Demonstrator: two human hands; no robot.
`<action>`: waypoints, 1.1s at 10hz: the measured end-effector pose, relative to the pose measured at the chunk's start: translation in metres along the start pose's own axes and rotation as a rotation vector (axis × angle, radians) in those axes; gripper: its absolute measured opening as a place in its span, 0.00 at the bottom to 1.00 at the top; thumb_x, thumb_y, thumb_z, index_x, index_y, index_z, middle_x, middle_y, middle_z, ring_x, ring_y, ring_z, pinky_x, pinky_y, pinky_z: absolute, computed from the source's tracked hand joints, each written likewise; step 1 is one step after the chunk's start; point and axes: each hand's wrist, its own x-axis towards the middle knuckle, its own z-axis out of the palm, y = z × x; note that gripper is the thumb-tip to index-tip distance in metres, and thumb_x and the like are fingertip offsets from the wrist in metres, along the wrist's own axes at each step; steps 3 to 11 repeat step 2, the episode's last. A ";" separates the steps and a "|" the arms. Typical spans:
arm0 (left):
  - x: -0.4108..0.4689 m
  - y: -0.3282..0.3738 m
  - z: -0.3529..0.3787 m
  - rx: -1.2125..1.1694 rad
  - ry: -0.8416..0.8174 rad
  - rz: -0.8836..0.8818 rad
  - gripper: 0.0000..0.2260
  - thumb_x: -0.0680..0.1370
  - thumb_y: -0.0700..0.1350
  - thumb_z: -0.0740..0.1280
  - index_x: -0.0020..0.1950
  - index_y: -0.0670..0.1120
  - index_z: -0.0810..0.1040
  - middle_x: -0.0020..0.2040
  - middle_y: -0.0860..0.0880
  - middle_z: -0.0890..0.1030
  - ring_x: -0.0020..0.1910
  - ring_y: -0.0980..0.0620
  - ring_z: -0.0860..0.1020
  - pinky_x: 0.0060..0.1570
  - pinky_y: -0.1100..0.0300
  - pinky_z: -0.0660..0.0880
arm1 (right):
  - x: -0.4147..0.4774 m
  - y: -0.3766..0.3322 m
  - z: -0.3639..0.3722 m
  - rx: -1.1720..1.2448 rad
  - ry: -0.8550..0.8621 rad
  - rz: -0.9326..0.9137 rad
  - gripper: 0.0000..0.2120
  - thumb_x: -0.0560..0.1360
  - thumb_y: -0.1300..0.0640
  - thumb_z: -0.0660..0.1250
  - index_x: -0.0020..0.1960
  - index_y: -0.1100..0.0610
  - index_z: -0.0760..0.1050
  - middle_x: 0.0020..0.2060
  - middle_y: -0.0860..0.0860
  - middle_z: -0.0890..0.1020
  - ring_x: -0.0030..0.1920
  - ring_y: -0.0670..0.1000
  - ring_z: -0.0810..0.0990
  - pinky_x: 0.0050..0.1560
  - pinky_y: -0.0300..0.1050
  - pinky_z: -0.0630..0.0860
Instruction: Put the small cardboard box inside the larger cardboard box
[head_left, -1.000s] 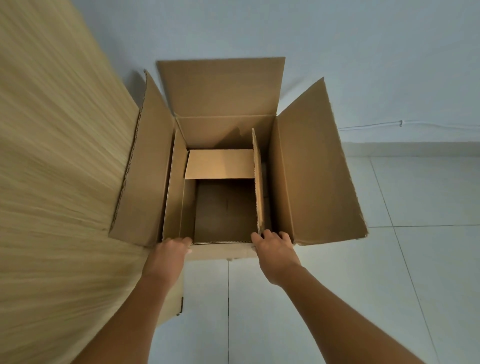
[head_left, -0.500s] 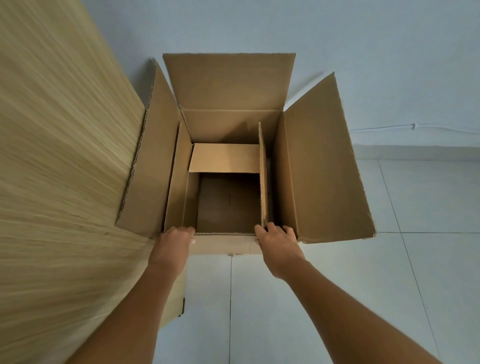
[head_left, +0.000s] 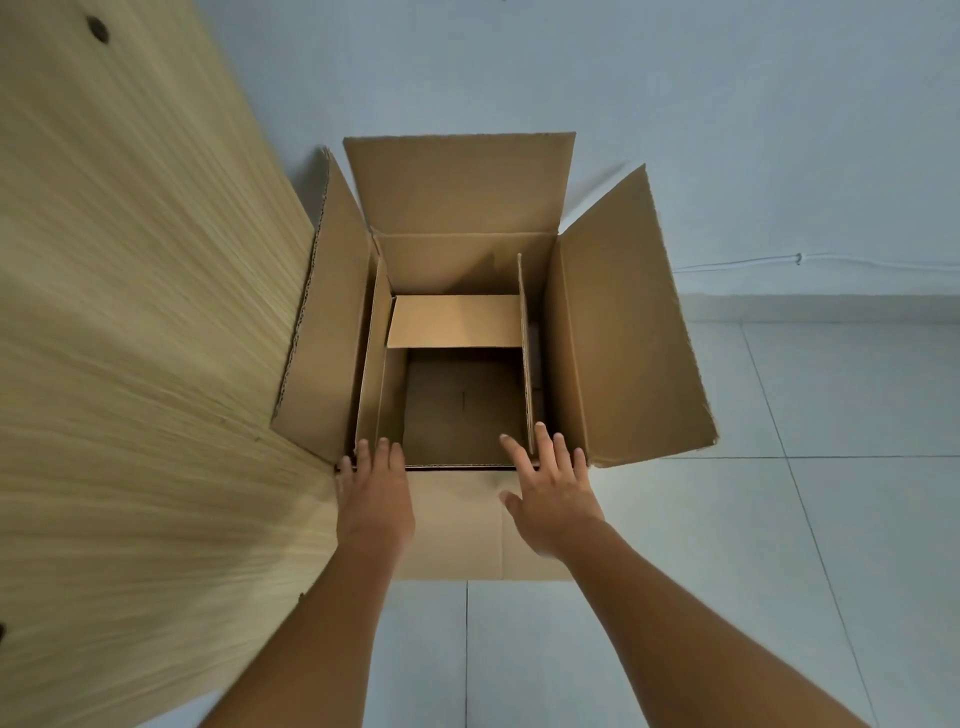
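Observation:
The larger cardboard box (head_left: 628, 332) stands open on the floor, its flaps spread out. Inside it sits the small cardboard box (head_left: 457, 410), also open, with its far flap folded inward and its right flap standing upright. My left hand (head_left: 375, 499) hovers at the near left corner of the boxes, fingers extended. My right hand (head_left: 550, 493) is over the near right corner with fingers spread, holding nothing. The fingertips reach the near rim; whether they touch it is unclear.
A wooden panel (head_left: 135, 364) rises along the left, close against the large box's left flap. A pale wall (head_left: 727, 104) with a thin cable (head_left: 800, 257) stands behind. Grey floor tiles (head_left: 831, 519) stretch to the right and near side.
Both hands have let go of the small box's near edge and opened their fingers. The view has pulled back, showing more of the large box's front wall.

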 end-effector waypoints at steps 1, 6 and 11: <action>-0.020 0.006 -0.007 -0.048 0.032 0.049 0.30 0.79 0.37 0.59 0.77 0.44 0.46 0.80 0.46 0.48 0.78 0.45 0.44 0.78 0.50 0.44 | -0.017 -0.001 -0.018 0.024 0.007 0.010 0.32 0.79 0.39 0.49 0.76 0.46 0.38 0.78 0.56 0.42 0.77 0.61 0.42 0.75 0.59 0.43; -0.042 0.014 -0.031 -0.073 0.034 0.122 0.30 0.80 0.40 0.58 0.77 0.46 0.45 0.80 0.46 0.46 0.78 0.47 0.43 0.78 0.52 0.43 | -0.038 0.000 -0.051 0.074 0.016 0.012 0.33 0.78 0.37 0.47 0.76 0.47 0.38 0.78 0.55 0.43 0.77 0.59 0.42 0.75 0.58 0.43; -0.042 0.014 -0.031 -0.073 0.034 0.122 0.30 0.80 0.40 0.58 0.77 0.46 0.45 0.80 0.46 0.46 0.78 0.47 0.43 0.78 0.52 0.43 | -0.038 0.000 -0.051 0.074 0.016 0.012 0.33 0.78 0.37 0.47 0.76 0.47 0.38 0.78 0.55 0.43 0.77 0.59 0.42 0.75 0.58 0.43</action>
